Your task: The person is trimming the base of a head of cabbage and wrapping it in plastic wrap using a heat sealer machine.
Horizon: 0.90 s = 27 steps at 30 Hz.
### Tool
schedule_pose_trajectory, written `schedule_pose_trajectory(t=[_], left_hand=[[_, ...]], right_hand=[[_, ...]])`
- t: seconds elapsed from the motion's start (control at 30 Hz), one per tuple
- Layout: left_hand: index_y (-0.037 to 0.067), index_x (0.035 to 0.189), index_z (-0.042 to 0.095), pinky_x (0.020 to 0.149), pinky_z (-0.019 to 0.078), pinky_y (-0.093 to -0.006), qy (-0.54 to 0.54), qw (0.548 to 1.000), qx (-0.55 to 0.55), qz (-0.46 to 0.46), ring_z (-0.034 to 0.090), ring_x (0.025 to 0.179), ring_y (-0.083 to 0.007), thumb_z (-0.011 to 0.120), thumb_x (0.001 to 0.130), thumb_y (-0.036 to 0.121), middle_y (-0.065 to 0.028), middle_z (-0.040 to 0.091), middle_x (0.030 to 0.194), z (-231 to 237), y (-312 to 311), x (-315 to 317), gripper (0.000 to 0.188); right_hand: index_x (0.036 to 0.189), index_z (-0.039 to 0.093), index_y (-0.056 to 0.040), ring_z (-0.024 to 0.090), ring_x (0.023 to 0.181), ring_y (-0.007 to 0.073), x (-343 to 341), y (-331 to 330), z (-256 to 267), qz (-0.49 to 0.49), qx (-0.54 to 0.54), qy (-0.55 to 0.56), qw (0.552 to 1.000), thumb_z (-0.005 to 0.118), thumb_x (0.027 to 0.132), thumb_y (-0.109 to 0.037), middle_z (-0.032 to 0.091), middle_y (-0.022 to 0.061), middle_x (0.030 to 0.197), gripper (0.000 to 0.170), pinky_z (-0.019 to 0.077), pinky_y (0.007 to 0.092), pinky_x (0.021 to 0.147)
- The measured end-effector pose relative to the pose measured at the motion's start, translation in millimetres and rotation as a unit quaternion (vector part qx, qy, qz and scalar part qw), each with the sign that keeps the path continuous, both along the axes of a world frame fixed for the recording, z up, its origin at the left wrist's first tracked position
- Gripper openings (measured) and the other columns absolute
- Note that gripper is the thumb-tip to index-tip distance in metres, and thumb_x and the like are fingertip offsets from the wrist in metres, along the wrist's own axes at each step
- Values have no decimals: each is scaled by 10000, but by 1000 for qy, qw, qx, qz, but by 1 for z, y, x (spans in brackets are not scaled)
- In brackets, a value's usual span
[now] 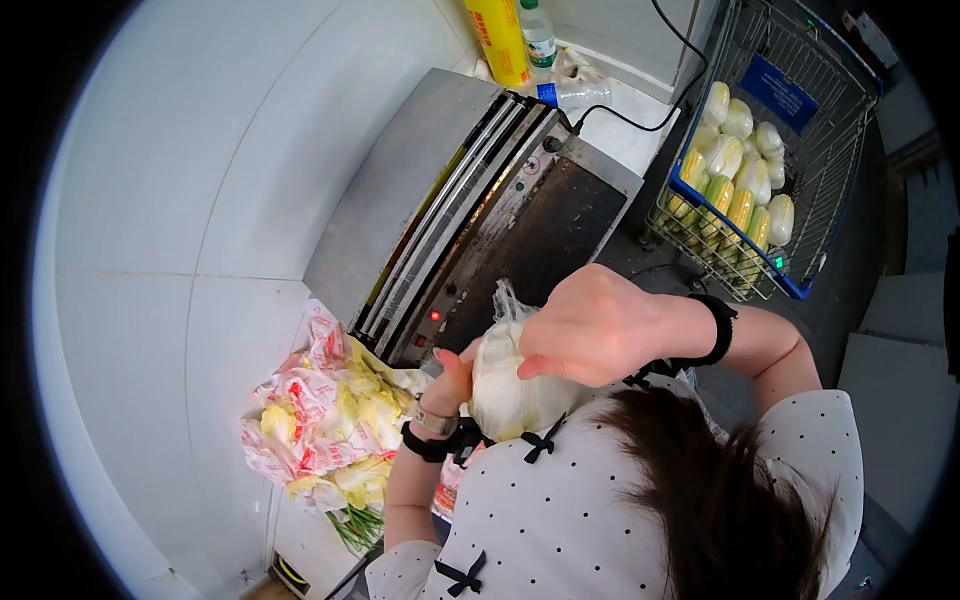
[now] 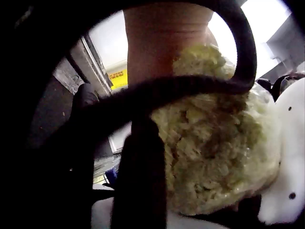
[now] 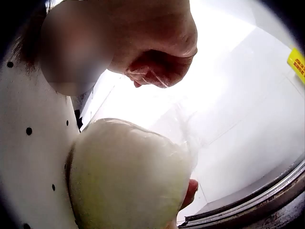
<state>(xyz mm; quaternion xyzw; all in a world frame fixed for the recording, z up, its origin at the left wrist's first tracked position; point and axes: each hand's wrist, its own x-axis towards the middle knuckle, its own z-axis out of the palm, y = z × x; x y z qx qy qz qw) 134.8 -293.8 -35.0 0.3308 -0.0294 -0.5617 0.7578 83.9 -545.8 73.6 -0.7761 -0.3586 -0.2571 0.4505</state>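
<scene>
A pale Chinese cabbage [image 1: 508, 395] in clear plastic film is held against the person's dotted top, in front of the wrapping machine. The left hand [image 1: 453, 382] grips its side, thumb showing; in the right wrist view a left fingertip [image 3: 190, 192] shows at the cabbage's edge. Frilly yellow-green leaves of the cabbage [image 2: 209, 148] fill much of the left wrist view. Above it, the right hand [image 1: 590, 325] has its fingers curled, with a shiny strand of plastic film [image 3: 159, 78] across them. More loose film [image 1: 508, 300] sticks up from the cabbage's far end.
The wrapping machine [image 1: 560, 225] has a dark plate, a film slot and a lit red lamp. Loose leaves and printed wrappers [image 1: 325, 410] lie at left. A shopping cart [image 1: 830, 170] of wrapped vegetables stands at right. Bottles [image 1: 538, 40] and a yellow tube [image 1: 497, 40] stand behind.
</scene>
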Motion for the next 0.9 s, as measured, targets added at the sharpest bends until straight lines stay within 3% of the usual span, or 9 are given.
schedule_pose_trajectory(t=[0.13,0.2,0.4,0.5,0.6,0.7,0.8,0.87,0.9], left_hand=[[26,1358,312,997,376,-336,-153,985,11,-85,452,1197,-179,587,816,216,-111,449,1314,33,-18,17,638],[20,1351,329,1011,354,-313,-205,963,131,-115,445,1193,-165,520,761,166,-114,439,1312,39,-24,18,637],[-35,1299,391,1012,348,-321,-226,956,112,-149,444,1206,-197,503,740,204,-128,437,1326,81,-53,19,618],[-55,1254,441,1005,351,-321,-266,951,103,-119,453,1201,-219,481,745,208,-143,468,1300,82,-53,17,574],[-61,1210,487,992,366,-324,-380,916,95,-87,487,1164,-224,449,761,206,-152,520,1238,67,-52,12,523],[-65,1187,506,972,384,-326,-302,935,168,-78,528,1109,-219,414,783,221,-156,558,1186,73,-52,4,503],[-55,1170,524,935,410,-312,-227,974,11,-12,553,1059,-204,400,835,282,-145,574,1158,79,-51,-6,491],[-44,1153,539,916,425,-310,-173,985,-9,11,559,1044,-205,413,855,300,-141,579,1145,71,-48,-7,472],[-39,1136,552,906,434,-311,-154,987,46,16,563,1035,-206,423,864,304,-140,582,1138,67,-47,-9,456]], right_hand=[[682,524,-49,428,411,214,-3,5,1,6,13,-65,998,725,694,-161,419,34,528,230,340,305,384],[686,531,-41,438,415,210,-2,8,4,4,44,-83,996,723,697,-168,430,32,537,231,351,295,389],[691,539,-26,467,427,202,-4,11,-2,-30,74,-117,990,715,719,-185,466,40,558,238,372,276,398],[701,537,-22,469,419,197,-5,12,-1,-44,78,-102,991,717,718,-186,473,43,564,244,370,274,392],[710,535,-25,467,413,191,-6,10,2,-57,58,-107,991,727,701,-179,472,39,567,246,364,272,384],[712,537,-33,464,414,188,-6,7,8,-93,25,-115,989,737,679,-169,461,37,561,245,354,271,376],[707,546,-47,464,416,195,-4,3,12,-125,-11,-111,986,744,663,-172,454,39,553,239,348,274,374],[695,559,-66,478,421,214,-1,0,18,-127,-21,-83,988,739,668,-166,476,50,551,208,356,286,383],[692,559,-70,482,423,219,2,-1,20,-132,-6,-71,989,733,675,-160,482,50,550,197,361,289,387]])
